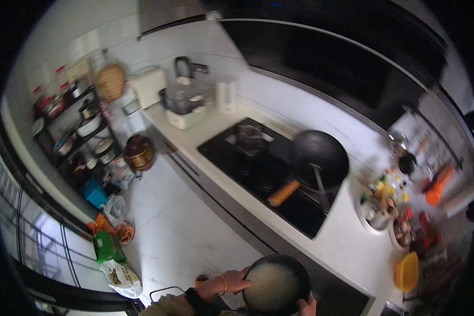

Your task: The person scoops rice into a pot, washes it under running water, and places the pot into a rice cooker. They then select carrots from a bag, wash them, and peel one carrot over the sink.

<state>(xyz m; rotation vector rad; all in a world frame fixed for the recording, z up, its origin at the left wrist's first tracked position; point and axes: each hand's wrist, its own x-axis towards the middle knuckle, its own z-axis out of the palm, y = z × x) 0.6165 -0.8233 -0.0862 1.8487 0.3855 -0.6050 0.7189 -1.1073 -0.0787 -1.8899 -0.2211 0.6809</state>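
Between my two hands is a round dark pot (277, 284) with pale, cloudy contents that I cannot make out exactly. My left hand (237, 281), with a bangle at the wrist, grips its left rim, the thumb over the edge. On the lower right side my right hand (308, 306) holds the rim, partly cut off by the picture's bottom edge. The pot is held in front of the counter's edge, above the floor. A black wok (320, 156) with a wooden handle (284, 193) sits on the black cooktop (247, 170).
A range hood (320, 59) overhangs the cooktop. Turntables with seasoning bottles (379, 205) and a yellow container (407, 271) stand on the right counter (347, 241). At left are a loaded shelf rack (85, 130), a brown jar (139, 153) and bags (120, 278) on the floor.
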